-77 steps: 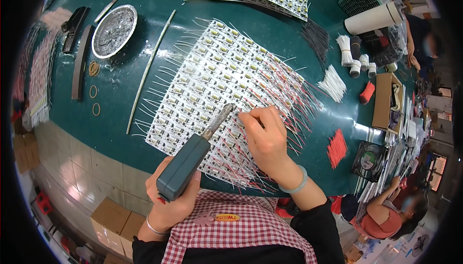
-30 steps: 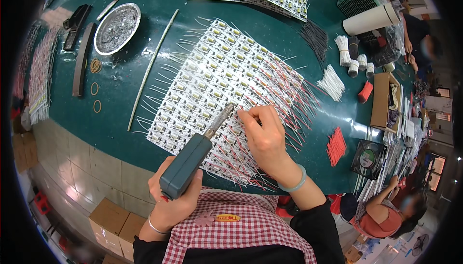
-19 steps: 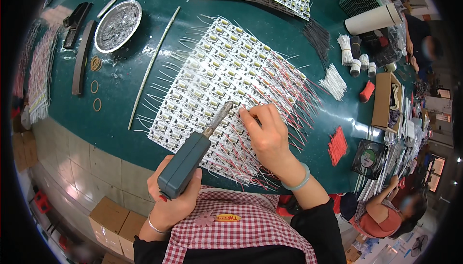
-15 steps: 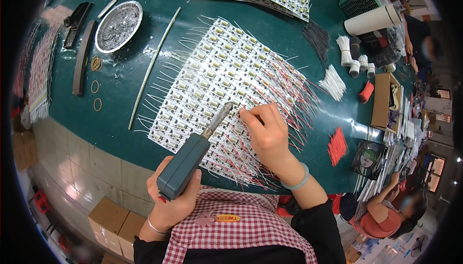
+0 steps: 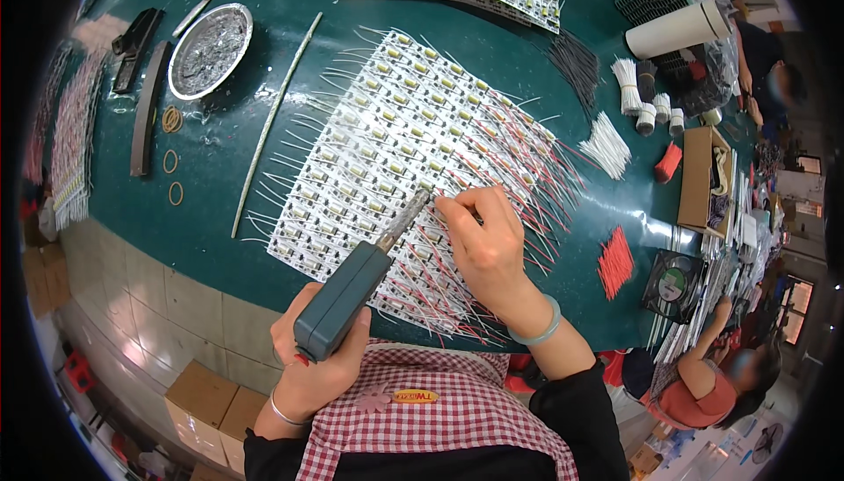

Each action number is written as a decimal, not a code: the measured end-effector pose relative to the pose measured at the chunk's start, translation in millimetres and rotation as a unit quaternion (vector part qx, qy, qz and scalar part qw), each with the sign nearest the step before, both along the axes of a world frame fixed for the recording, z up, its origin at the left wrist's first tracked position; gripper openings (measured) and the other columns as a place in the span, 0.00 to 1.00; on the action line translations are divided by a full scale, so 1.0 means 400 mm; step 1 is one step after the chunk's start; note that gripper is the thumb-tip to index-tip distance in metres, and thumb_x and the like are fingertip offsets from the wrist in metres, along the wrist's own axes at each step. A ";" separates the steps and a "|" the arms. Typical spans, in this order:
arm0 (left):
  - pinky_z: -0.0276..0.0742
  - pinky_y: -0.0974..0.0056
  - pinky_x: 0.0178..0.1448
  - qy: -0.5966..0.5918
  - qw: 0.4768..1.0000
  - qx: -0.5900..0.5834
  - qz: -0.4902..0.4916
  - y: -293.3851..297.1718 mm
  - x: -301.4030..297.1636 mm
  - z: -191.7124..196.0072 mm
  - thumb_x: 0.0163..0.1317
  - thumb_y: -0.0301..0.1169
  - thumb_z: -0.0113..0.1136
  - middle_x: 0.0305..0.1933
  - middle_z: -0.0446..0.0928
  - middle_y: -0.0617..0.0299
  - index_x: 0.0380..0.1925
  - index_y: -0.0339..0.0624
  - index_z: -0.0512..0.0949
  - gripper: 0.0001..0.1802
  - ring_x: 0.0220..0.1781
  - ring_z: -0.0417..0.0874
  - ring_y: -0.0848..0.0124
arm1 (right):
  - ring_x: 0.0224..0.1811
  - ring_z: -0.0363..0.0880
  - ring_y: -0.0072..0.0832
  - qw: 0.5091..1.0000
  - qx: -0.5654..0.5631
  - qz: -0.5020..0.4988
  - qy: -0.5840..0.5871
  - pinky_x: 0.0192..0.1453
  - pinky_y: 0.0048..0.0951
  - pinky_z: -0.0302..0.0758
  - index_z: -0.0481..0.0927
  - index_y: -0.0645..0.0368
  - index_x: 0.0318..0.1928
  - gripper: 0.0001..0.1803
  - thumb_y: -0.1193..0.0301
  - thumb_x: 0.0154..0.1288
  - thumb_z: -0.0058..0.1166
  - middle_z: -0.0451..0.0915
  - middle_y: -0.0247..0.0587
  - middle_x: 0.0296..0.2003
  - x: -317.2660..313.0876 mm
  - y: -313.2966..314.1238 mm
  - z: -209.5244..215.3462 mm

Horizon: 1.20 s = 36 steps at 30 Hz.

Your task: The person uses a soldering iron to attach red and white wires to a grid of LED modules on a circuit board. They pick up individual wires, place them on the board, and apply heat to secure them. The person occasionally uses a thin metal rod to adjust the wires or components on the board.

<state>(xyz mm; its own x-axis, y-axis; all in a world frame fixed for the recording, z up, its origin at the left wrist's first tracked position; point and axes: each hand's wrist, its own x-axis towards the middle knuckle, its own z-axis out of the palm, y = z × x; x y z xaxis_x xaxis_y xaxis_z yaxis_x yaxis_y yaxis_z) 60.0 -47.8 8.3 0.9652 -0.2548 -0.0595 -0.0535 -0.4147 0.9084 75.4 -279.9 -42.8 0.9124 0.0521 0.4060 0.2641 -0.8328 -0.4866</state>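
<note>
Landmark: LED panel (image 5: 413,156), flat on the green table (image 5: 264,32).
Left hand (image 5: 318,367): fist closed round the soldering iron (image 5: 352,292); tip at the panel's near edge.
Right hand (image 5: 488,248): fingertips pinch a red wire (image 5: 457,217) just beside the iron's tip.
Round metal dish (image 5: 209,37): well left of the panel.

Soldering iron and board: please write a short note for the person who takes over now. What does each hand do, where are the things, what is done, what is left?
Left hand: grips the soldering iron, tip at the board's near middle.
Right hand: fingers pinch a thin wire beside the tip.
Board lies on the green table; solder dish far left; loose red wires and white wires at right.
Done: red wires already sit on the right and near rows.
Left: the rows toward the far left show only white leads, no red wires yet.
</note>
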 end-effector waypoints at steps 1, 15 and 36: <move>0.75 0.71 0.33 -0.012 1.000 0.003 -0.006 0.001 -0.001 -0.005 0.54 0.17 0.68 0.34 0.81 0.58 0.36 0.30 0.82 0.09 0.29 0.81 0.76 | 0.35 0.75 0.37 1.000 0.001 0.000 0.001 0.35 0.34 0.75 0.82 0.66 0.41 0.15 0.85 0.49 0.58 0.74 0.43 0.34 0.000 0.001 0.000; 0.76 0.69 0.33 -0.006 1.000 0.008 0.017 -0.003 -0.004 -0.010 0.54 0.18 0.69 0.33 0.81 0.58 0.36 0.31 0.80 0.10 0.29 0.81 0.75 | 0.36 0.75 0.38 1.000 -0.009 0.002 0.003 0.36 0.34 0.75 0.81 0.67 0.41 0.15 0.84 0.49 0.57 0.74 0.43 0.34 -0.001 0.003 -0.002; 0.64 0.75 0.21 -0.069 0.936 -0.151 0.310 0.111 0.103 0.016 0.60 0.17 0.61 0.45 0.81 0.53 0.53 0.29 0.75 0.19 0.21 0.72 0.79 | 0.34 0.74 0.35 0.998 -0.042 -0.025 -0.032 0.34 0.33 0.71 0.82 0.65 0.39 0.14 0.81 0.48 0.59 0.73 0.39 0.30 -0.013 0.006 0.021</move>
